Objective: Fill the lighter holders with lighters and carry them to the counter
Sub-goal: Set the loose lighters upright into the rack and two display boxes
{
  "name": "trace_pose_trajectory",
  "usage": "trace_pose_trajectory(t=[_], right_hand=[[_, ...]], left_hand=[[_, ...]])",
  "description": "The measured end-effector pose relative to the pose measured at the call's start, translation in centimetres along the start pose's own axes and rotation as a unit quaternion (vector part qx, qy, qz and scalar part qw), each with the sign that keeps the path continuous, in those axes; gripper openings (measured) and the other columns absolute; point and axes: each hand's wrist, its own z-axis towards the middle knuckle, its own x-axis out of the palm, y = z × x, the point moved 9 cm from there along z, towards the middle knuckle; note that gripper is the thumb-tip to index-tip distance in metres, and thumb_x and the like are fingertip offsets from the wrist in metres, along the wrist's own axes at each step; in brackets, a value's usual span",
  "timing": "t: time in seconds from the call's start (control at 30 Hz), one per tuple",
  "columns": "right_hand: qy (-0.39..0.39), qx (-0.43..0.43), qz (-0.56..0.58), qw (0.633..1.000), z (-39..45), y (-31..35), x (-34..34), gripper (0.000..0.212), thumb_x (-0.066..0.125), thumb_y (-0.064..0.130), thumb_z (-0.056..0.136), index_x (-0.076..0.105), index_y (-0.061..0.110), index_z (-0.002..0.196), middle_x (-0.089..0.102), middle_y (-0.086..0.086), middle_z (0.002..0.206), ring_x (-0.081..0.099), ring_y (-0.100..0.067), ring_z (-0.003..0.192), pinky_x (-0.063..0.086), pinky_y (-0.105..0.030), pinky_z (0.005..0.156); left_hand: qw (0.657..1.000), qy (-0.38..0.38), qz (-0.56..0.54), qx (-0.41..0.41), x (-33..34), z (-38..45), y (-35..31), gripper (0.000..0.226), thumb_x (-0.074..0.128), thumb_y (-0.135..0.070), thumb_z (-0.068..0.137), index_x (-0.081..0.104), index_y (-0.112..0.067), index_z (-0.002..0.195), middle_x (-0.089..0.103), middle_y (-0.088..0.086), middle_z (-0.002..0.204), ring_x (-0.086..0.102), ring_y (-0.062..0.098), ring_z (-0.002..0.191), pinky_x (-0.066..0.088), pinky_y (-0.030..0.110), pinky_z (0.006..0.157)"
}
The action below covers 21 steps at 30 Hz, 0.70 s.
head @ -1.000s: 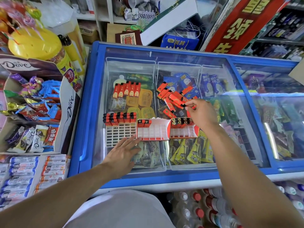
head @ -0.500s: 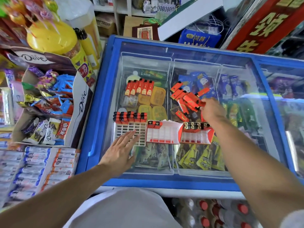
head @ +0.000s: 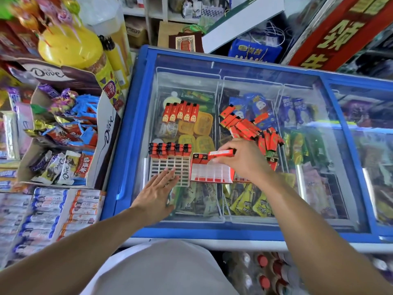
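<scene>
freezer lid (head: 244, 75): glossy glass | lighter holder (head: 170, 169): white plastic | lighters (head: 244, 126): glossy orange

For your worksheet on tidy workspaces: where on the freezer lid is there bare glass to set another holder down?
Bare glass lies right of the loose lighter pile, toward the blue divider, and along the lid's near edge by the left hand. The middle is crowded with three holders.

A single wide-angle view from the person's head looks forward and steeply down onto the glass-topped freezer (head: 136, 133), close enough that both forearms fill the lower frame. Straight lines bow toward the edges, where shelves appear somewhat blurred.
</scene>
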Motion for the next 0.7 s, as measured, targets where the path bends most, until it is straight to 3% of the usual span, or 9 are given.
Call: trace_pose_trajectory(t=[0.1,0.17,0.3,0.4,0.47,0.53,0.6,0.7], right_hand=[[0.026,0.006,-0.032,0.999,-0.7,0.1,1.6,0.03,0.072,0.045,0.089,0.068,0.027,0.113,0.064,0.007,0.116,0.06,-0.012,0.1,0.042,-0.031,0.083],[0.041,0.007,-0.047,0.998,-1.2,0.2,2.3,0.024,0.065,0.041,0.095,0.059,0.029,0.115,0.063,0.008,0.118,0.061,-0.011,0.102,0.045,-0.034,0.087],[0.023,0.032,-0.058,0.998,-2.3,0.4,2.3,0.021,0.067,0.036,0.094,0.049,0.032,0.104,0.065,0.006,0.098,0.063,-0.014,0.077,0.053,-0.037,0.069],[-0.015,0.046,-0.035,0.998,-3.0,0.5,1.9,0.025,0.074,0.035,0.09,0.06,0.025,0.109,0.061,0.014,0.08,0.056,-0.006,0.063,0.036,-0.021,0.052],[-0.023,0.054,-0.027,0.998,-3.6,0.6,2.0,0.032,0.073,0.036,0.09,0.063,0.023,0.119,0.055,0.019,0.074,0.051,0.0,0.057,0.029,-0.016,0.048],[-0.026,0.051,-0.029,0.998,-4.1,0.8,2.1,0.04,0.071,0.038,0.092,0.063,0.022,0.128,0.063,0.016,0.083,0.05,0.001,0.059,0.032,-0.018,0.053],[-0.026,0.043,-0.042,0.998,-4.5,0.8,2.2,0.045,0.067,0.044,0.094,0.061,0.023,0.133,0.071,0.005,0.105,0.051,-0.004,0.069,0.037,-0.022,0.059],[-0.038,0.043,-0.044,0.997,-5.1,0.7,2.2,0.041,0.063,0.043,0.096,0.061,0.021,0.131,0.067,0.004,0.107,0.053,-0.005,0.072,0.037,-0.023,0.061]], left_hand=[[1.0,0.017,0.01,0.0,0.3,0.2,0.1,0.092,0.053,-0.05,0.097,-0.008,-0.025,0.16,-0.027,-0.003,0.165,-0.026,0.015,0.15,-0.009,0.036,0.125],[1.0,0.03,0.01,-0.002,0.4,0.3,0.2,0.094,0.054,-0.051,0.096,-0.009,-0.024,0.161,-0.027,-0.003,0.164,-0.027,0.016,0.15,-0.008,0.037,0.126],[0.999,0.048,0.013,0.0,0.4,0.4,0.2,0.098,0.057,-0.052,0.094,-0.008,-0.023,0.161,-0.029,-0.002,0.163,-0.027,0.017,0.15,-0.004,0.041,0.127],[0.999,0.051,0.013,0.003,0.3,0.3,0.1,0.099,0.059,-0.049,0.094,-0.009,-0.022,0.161,-0.03,-0.001,0.163,-0.028,0.018,0.15,-0.005,0.042,0.126],[0.998,0.056,0.015,0.006,0.2,0.2,0.1,0.1,0.06,-0.048,0.094,-0.011,-0.023,0.16,-0.031,-0.001,0.162,-0.028,0.018,0.15,-0.005,0.042,0.126],[0.998,0.057,0.013,0.008,0.2,0.1,0.1,0.1,0.06,-0.047,0.094,-0.011,-0.023,0.16,-0.03,-0.001,0.163,-0.027,0.018,0.15,-0.004,0.042,0.127],[0.999,0.053,0.004,0.013,0.0,0.1,0.2,0.098,0.059,-0.046,0.094,-0.008,-0.024,0.161,-0.027,-0.002,0.164,-0.025,0.017,0.151,-0.004,0.041,0.127],[0.999,0.033,-0.027,0.018,-0.3,0.1,0.3,0.089,0.057,-0.039,0.095,0.0,-0.025,0.162,-0.02,-0.004,0.167,-0.021,0.014,0.152,-0.005,0.037,0.126]])
